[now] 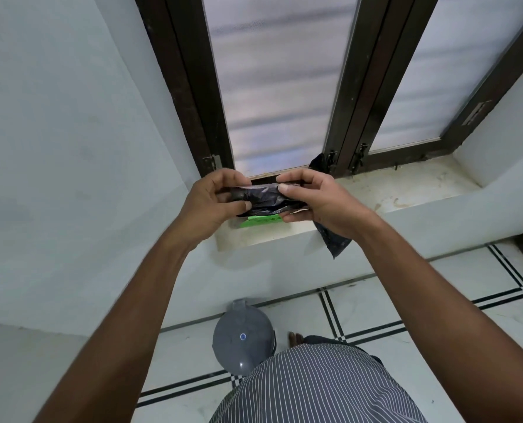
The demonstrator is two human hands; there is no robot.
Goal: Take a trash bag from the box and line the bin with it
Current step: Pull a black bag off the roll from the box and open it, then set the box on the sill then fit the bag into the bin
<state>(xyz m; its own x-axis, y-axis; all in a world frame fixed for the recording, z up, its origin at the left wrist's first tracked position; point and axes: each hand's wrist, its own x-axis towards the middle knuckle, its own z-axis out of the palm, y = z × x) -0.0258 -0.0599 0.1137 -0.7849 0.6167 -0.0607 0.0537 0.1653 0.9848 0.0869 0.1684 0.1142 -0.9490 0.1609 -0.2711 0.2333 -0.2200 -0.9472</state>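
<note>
Both my hands hold a black trash bag roll [261, 196] above the window sill. My left hand [214, 203] grips its left end, thumb and fingers curled round it. My right hand [312, 199] pinches the right end, and a loose strip of black bag [333, 239] hangs down below that hand over the sill's edge. A green box [261, 221] lies on the sill just under the roll, mostly hidden by it. The grey bin [242, 337], lid shut, stands on the floor below against the wall.
The stone window sill [406, 190] runs to the right under dark-framed frosted windows [278, 87]. White walls close in on the left. The tiled floor [376, 309] has black lines. My striped shirt and a bare foot [295, 338] are beside the bin.
</note>
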